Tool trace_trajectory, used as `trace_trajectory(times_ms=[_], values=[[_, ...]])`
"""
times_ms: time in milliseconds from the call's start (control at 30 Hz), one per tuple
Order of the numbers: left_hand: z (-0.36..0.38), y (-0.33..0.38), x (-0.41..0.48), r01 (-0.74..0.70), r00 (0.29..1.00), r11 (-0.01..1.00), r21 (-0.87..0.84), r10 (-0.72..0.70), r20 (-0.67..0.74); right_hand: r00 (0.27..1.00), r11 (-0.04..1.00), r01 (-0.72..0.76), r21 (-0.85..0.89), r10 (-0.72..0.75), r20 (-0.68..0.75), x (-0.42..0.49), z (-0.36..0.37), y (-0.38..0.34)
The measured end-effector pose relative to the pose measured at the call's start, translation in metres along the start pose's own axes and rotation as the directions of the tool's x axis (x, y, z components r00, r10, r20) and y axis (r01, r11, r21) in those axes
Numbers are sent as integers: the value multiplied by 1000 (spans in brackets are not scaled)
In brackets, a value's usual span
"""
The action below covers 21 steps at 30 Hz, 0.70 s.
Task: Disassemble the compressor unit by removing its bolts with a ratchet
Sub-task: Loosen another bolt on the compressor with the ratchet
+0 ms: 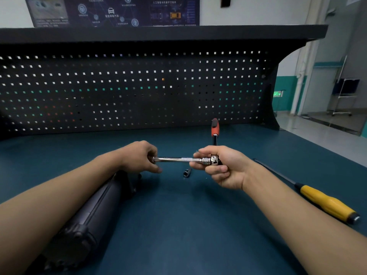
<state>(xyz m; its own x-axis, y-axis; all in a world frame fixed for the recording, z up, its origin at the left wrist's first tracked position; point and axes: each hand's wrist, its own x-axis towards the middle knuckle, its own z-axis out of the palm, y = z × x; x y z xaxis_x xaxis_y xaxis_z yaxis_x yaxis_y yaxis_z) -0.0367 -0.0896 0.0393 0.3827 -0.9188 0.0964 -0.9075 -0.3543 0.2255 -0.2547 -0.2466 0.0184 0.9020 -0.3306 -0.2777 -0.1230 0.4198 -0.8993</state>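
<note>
My right hand (222, 167) grips the chrome head of the ratchet (214, 160), whose red and black handle (215, 128) points away toward the pegboard. A chrome extension bar (174, 159) runs horizontally left from the ratchet head. My left hand (142, 156) pinches the bar's far end, held above the bench. The dark cylindrical compressor unit (93, 213) lies on the bench beneath my left forearm, partly hidden by it. A loose socket (187, 172) lies on the mat below the bar.
A yellow-handled screwdriver (325, 203) lies on the teal bench mat (188, 225) at the right, its shaft pointing up-left. A black pegboard (129, 90) closes the back of the bench. The bench's right edge borders an open floor.
</note>
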Motion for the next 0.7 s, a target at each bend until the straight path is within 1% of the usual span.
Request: trace_trajectory(times_ms=[67, 167, 233, 300, 367, 500, 567, 633, 700], values=[[-9, -5, -5, -34, 999, 990, -138, 38, 21, 1000, 1000, 12, -18, -12, 2, 0, 0, 1], [-24, -16, -12, -35, 997, 955, -295, 55, 61, 1000, 999, 28, -37, -28, -6, 1, -1, 2], [-31, -22, -16, 4, 999, 925, -381, 15, 47, 999, 999, 34, -42, -34, -9, 2, -3, 3], [-35, -26, -17, 50, 998, 887, -460, -56, 0, 999, 998, 42, -44, -43, -10, 3, -5, 2], [-35, -30, -17, 85, 994, 879, -468, -109, -25, 999, 998, 51, -43, -51, -13, 4, -7, 2], [-32, -30, -18, 171, 984, 906, -388, -176, 22, 998, 998, 63, -21, -63, -20, 5, -9, 2], [-31, -32, -19, 196, 979, 897, -395, -202, 28, 998, 998, 67, -12, -68, -17, 5, -9, 1], [-31, -32, -21, 194, 979, 881, -432, -204, 24, 997, 997, 73, -5, -73, -13, 4, -10, 1], [-30, -31, -22, 176, 983, 885, -432, -179, 34, 997, 997, 78, 0, -78, -8, 4, -12, -1]])
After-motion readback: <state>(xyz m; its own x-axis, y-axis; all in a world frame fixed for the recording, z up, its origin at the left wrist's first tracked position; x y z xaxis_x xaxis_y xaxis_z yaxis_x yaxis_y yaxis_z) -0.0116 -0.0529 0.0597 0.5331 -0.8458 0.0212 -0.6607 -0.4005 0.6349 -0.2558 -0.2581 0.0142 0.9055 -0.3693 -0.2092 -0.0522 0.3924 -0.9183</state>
